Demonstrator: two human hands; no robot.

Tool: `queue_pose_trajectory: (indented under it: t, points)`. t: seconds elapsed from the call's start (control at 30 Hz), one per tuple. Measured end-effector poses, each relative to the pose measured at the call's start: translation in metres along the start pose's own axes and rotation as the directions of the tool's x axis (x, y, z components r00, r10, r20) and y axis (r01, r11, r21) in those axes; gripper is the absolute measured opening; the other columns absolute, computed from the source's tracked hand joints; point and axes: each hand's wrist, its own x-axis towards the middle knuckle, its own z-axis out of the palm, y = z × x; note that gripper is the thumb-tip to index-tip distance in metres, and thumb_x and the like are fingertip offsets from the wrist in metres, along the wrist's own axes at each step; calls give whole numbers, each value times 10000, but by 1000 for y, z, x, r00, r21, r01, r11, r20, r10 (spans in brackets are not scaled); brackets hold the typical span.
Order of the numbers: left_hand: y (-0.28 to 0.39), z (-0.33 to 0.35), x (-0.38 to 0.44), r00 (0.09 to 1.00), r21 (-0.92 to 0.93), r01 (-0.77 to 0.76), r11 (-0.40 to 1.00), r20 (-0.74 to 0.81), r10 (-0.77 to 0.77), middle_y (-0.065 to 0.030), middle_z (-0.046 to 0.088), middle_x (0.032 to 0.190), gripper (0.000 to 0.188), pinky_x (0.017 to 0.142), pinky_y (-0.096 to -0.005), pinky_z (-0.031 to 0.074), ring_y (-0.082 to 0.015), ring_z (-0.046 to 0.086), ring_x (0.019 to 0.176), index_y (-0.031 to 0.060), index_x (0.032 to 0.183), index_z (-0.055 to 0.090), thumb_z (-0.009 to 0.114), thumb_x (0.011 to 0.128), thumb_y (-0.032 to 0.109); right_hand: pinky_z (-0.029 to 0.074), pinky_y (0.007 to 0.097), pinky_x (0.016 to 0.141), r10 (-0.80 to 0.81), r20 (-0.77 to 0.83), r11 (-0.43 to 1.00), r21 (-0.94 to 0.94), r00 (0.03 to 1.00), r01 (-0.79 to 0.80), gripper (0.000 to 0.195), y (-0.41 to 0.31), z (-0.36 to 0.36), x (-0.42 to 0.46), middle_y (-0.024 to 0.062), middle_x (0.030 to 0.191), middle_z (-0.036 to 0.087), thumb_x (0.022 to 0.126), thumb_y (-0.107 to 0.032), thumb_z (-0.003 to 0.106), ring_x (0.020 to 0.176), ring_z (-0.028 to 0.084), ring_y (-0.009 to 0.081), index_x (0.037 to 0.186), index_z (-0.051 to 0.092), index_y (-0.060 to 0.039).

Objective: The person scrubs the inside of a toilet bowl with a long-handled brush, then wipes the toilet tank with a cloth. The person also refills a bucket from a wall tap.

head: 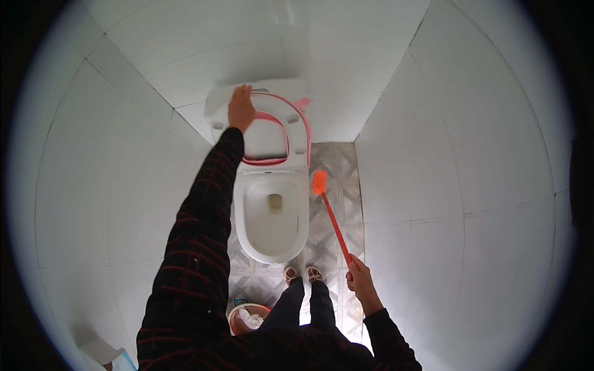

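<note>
My left hand [242, 109] reaches up to the raised toilet seat [297, 134], its fingers at the upper left edge beside the cistern [218, 102]; whether they grip the seat cannot be told. A pink cover edges the seat. Below lies the open white toilet bowl [260, 227], with some yellowish water at its drain. My right hand [359, 278] is closed around the red handle of a toilet brush [337, 227]. The brush's orange head points away from me, over the floor just right of the bowl.
Pale tiled walls [408, 162] stand close on both sides and behind the cistern. A waste bin [235, 322] with crumpled white paper sits by my legs on the patterned tile floor [320, 241]. An open box [120, 359] shows at the lower left.
</note>
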Motion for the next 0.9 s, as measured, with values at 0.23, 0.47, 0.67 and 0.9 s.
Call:
queue_pose_trajectory:
  t: [0.23,0.47,0.67,0.9]
  points:
    - [-26,9,13,924,-108,103,989,379,-54,-105,448,1253,450,926,-446,352,-268,388,1190,72,1220,413,438,772,36,268,187,359,-141,-64,986,-101,988,134,383,-20,-18,-57,-33,544,406,889,-147,442,401,341,41,1261,428,-58]
    - [-23,5,16,882,-107,95,990,469,-34,-109,434,1271,473,961,-449,299,-259,383,1196,71,1241,387,404,773,9,437,307,540,-467,148,644,-619,872,450,398,-54,-4,-98,126,684,555,868,-86,438,567,559,212,1263,409,-44]
    - [-36,-9,18,866,-43,88,995,497,-55,-118,451,1254,507,975,-449,283,-256,389,1193,71,1253,371,397,754,-10,391,286,488,-696,221,387,-686,683,616,390,-81,34,-42,141,626,501,880,-85,432,480,466,195,1267,408,-45]
    - [-26,-12,16,860,-25,83,996,506,-59,-130,416,1281,524,1000,-432,266,-261,353,1222,56,1259,355,416,741,-5,411,318,494,-689,104,428,-741,717,518,409,-30,27,-20,153,663,548,870,-78,448,506,523,243,1276,403,-69]
